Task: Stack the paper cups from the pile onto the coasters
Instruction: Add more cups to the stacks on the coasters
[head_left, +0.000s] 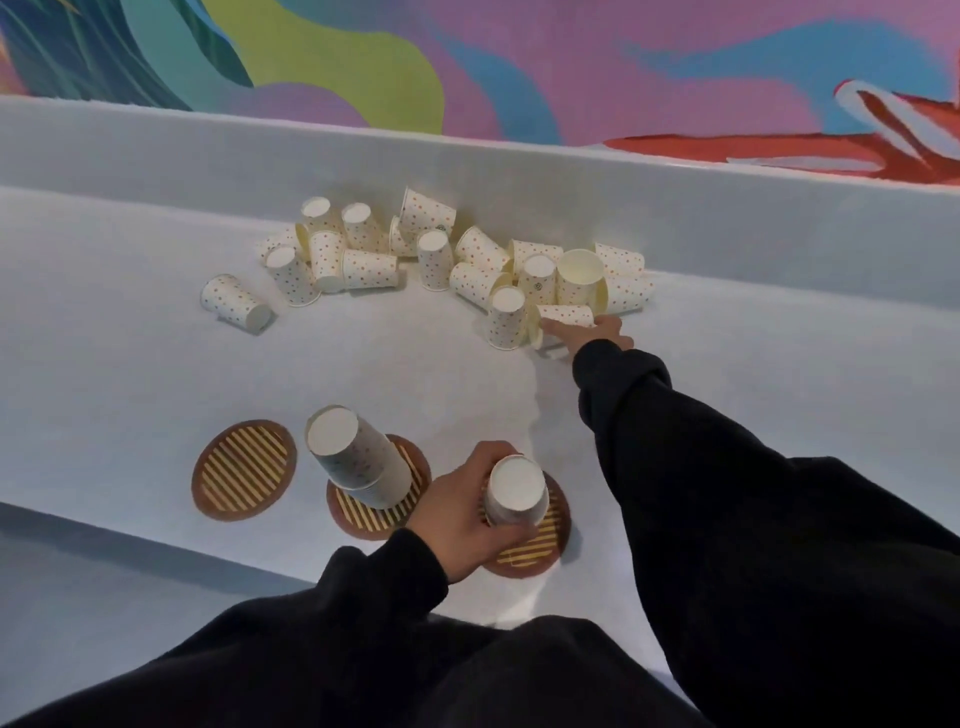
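A pile of dotted white paper cups (431, 254) lies scattered at the back of the white table, most on their sides or upside down. Three round striped coasters sit near the front edge. The left coaster (243, 469) is bare. The middle coaster (363, 512) carries a short stack of upturned cups (356, 457). My left hand (467, 512) grips an upturned cup (516, 491) standing on the right coaster (535, 548). My right hand (597, 332) reaches to the pile's right end, fingers closed on a cup lying on its side (566, 314).
A single cup (236, 303) lies apart at the pile's left. A low white wall (727, 208) runs behind the table, with a colourful mural above it. My black sleeves cover the lower right of the view.
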